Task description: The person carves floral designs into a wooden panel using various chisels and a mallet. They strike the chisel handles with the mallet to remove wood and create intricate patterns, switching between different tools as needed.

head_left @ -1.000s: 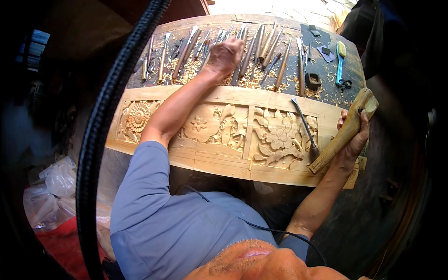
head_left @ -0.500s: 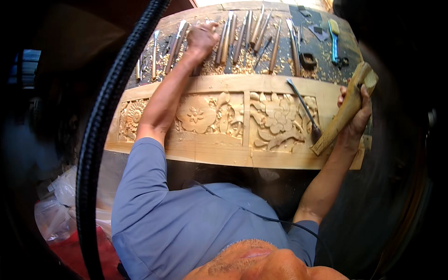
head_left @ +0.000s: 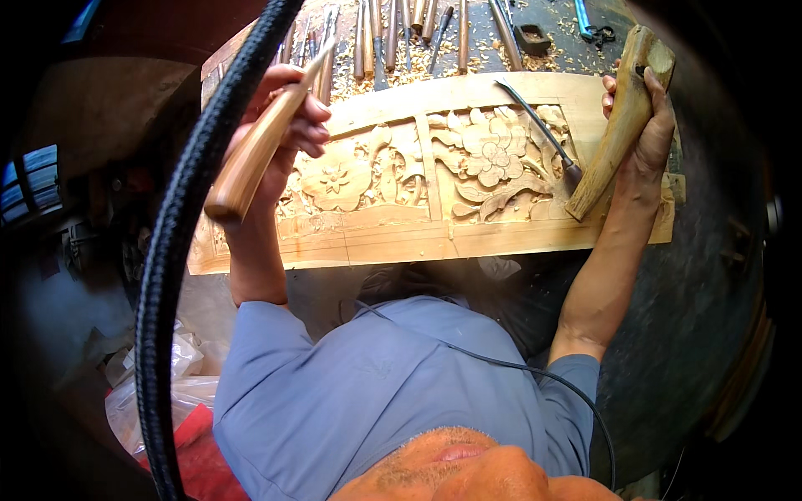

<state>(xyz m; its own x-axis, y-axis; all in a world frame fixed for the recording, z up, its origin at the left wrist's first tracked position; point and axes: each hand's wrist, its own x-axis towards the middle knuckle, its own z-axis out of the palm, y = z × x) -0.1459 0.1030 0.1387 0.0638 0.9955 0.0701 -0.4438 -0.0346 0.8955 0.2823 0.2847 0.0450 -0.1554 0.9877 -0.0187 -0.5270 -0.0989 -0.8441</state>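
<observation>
Left hand (head_left: pixel 288 125) lifted chisel (head_left: pixel 255 150) from row; fingers clenched on brown handle; right hand (head_left: pixel 647 138) grips mallet (head_left: pixel 618 125).

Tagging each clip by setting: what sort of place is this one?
Most likely a woodcarving workshop. A carved floral wooden panel lies on the bench, a row of chisels sits among wood shavings behind it, and the right hand holds a wooden mallet.
</observation>
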